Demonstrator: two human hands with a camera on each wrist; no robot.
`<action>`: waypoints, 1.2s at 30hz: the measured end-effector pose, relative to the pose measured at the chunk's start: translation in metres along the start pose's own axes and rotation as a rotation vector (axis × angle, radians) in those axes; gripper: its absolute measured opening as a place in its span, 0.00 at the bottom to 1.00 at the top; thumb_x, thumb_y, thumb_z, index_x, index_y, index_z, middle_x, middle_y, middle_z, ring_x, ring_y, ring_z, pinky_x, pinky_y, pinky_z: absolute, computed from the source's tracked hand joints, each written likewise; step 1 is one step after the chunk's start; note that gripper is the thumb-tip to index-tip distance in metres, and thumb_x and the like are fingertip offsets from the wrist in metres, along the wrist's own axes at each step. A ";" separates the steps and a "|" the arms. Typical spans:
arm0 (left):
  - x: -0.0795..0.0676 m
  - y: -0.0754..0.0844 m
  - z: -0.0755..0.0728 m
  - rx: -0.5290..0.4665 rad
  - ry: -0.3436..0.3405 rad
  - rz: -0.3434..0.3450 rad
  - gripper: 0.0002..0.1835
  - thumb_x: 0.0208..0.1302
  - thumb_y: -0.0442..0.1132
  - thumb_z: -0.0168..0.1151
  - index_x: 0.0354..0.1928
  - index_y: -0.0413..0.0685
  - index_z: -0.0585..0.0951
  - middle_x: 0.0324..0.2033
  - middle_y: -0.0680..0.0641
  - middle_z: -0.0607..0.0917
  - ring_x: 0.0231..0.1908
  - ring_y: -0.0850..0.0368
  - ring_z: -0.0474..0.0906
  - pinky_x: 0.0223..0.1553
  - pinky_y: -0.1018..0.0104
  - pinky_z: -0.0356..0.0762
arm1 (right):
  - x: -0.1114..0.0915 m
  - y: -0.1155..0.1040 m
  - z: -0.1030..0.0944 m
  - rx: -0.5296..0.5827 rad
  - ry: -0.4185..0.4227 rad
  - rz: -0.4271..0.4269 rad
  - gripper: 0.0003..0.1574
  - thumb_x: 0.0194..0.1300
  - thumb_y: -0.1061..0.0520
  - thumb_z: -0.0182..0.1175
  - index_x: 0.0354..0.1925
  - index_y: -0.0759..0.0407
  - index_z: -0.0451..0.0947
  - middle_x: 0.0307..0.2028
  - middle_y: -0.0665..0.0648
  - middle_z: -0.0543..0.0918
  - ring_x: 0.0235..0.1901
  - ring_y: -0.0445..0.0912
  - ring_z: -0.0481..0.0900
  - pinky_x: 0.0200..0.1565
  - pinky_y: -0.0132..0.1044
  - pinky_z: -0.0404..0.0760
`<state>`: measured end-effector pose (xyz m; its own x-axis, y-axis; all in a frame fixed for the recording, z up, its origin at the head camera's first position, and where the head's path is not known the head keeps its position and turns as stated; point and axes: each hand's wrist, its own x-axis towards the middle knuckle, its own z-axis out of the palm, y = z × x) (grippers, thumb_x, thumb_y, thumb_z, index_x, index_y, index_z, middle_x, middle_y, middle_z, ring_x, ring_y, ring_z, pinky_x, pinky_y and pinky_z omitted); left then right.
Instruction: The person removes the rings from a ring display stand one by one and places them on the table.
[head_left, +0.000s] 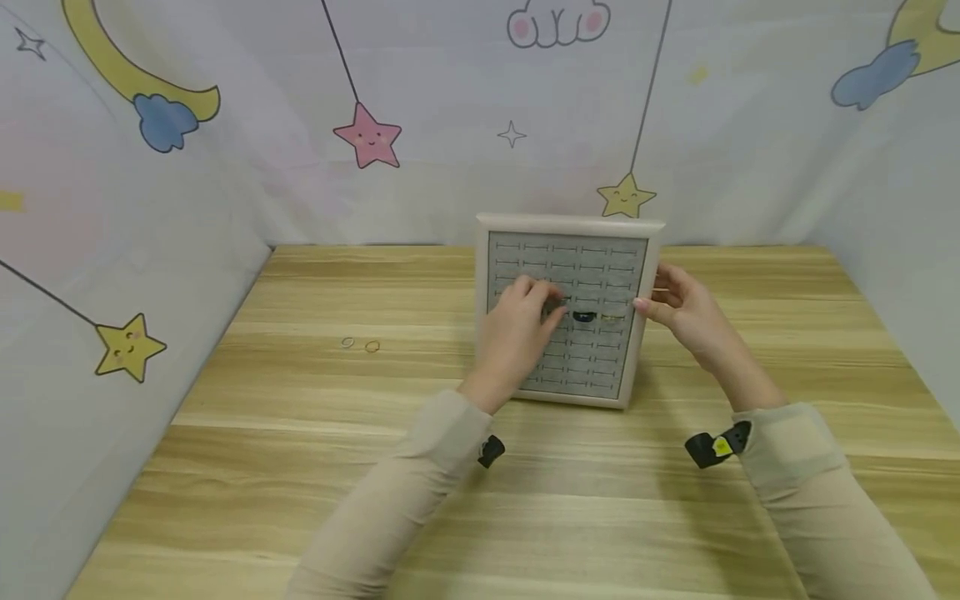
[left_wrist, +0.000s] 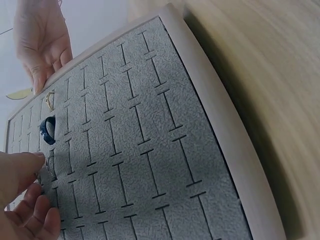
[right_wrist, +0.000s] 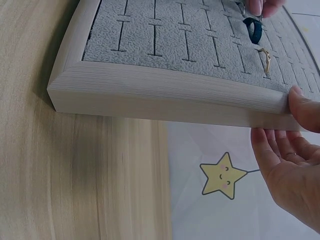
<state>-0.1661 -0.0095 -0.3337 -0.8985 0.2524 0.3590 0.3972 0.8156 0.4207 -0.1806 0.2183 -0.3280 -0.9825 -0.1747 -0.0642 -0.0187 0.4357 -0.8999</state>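
Observation:
A framed ring display board [head_left: 570,367] with grey slotted padding stands tilted on the table. My left hand [head_left: 516,329] is at its middle, pinching a thin silver ring at a slot; the fingertips partly hide it. Another view of a silver ring [left_wrist: 51,166] shows it at the padding beside the thumb. A dark blue ring [head_left: 584,317] and a gold ring [head_left: 612,317] sit in slots to the right. My right hand [head_left: 686,312] grips the board's right edge, its thumb on the front of the frame and its fingers behind.
On the wooden table [head_left: 300,450], left of the board, lie a silver ring [head_left: 347,342] and a gold-coloured ring [head_left: 372,347]. A white curtain [head_left: 450,192] with cartoon stars hangs behind the table and along its sides.

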 end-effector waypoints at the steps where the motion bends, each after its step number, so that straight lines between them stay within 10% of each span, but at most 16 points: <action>1: 0.000 0.000 0.000 0.002 -0.004 -0.003 0.10 0.67 0.47 0.59 0.46 0.54 0.81 0.41 0.53 0.80 0.39 0.60 0.76 0.32 0.73 0.78 | 0.000 0.000 0.000 -0.001 0.002 0.001 0.40 0.71 0.54 0.53 0.73 0.61 0.49 0.62 0.63 0.66 0.58 0.47 0.69 0.46 0.18 0.73; 36: -0.003 -0.014 -0.011 -0.236 -0.010 0.000 0.07 0.65 0.41 0.59 0.39 0.45 0.80 0.41 0.48 0.83 0.42 0.54 0.77 0.45 0.63 0.78 | 0.003 0.004 -0.001 -0.004 -0.003 0.008 0.40 0.71 0.54 0.53 0.73 0.61 0.48 0.62 0.62 0.66 0.56 0.43 0.70 0.47 0.18 0.73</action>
<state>-0.1667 -0.0281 -0.3314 -0.8999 0.2582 0.3516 0.4288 0.6713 0.6045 -0.1843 0.2202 -0.3314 -0.9821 -0.1740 -0.0724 -0.0118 0.4404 -0.8977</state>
